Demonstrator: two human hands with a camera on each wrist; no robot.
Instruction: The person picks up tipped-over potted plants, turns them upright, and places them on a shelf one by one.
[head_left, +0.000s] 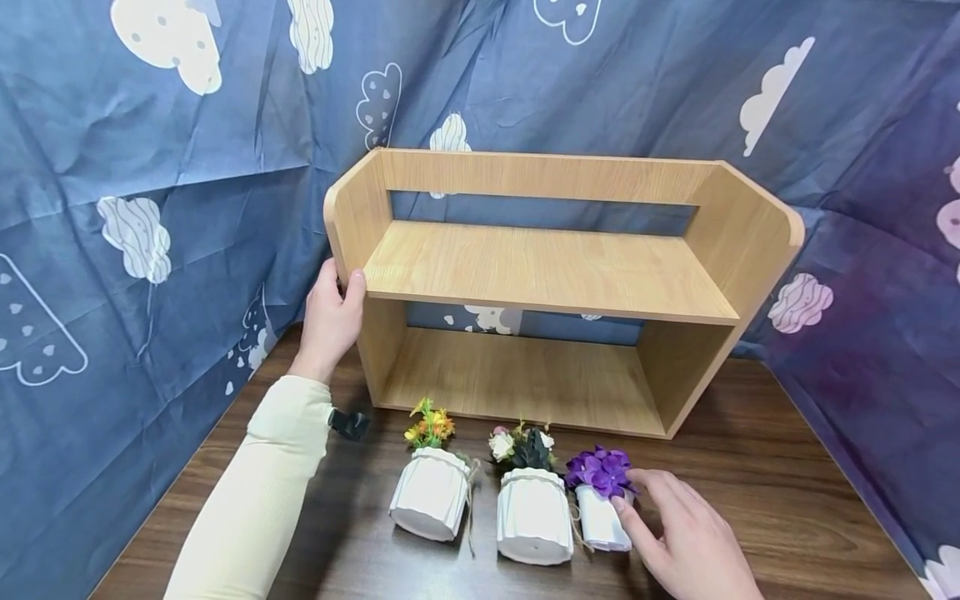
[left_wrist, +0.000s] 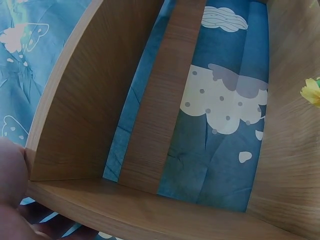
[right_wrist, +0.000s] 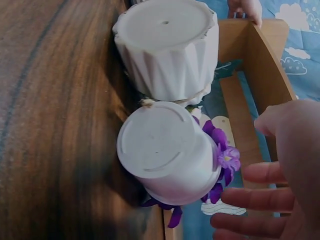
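Observation:
A two-tier wooden shelf point(head_left: 540, 267) stands on the dark wooden table. My left hand point(head_left: 330, 321) grips the front edge of its left side panel, thumb on the inner face; the left wrist view shows part of that hand point(left_wrist: 12, 195) at the edge. Beside a small white pot with purple flowers point(head_left: 600, 500) is my right hand point(head_left: 682, 533). In the right wrist view its fingers point(right_wrist: 255, 200) are spread near the purple petals, thumb apart, with the pot's base facing the camera. Whether a fingertip touches the flowers I cannot tell.
Left of the purple flowers are a larger white ribbed pot with pale flowers point(head_left: 534, 517) and another with yellow-orange flowers point(head_left: 431, 496), both tied with twine. Blue cloud-patterned cloth point(head_left: 187, 275) hangs behind and at both sides of the table point(head_left: 765, 492).

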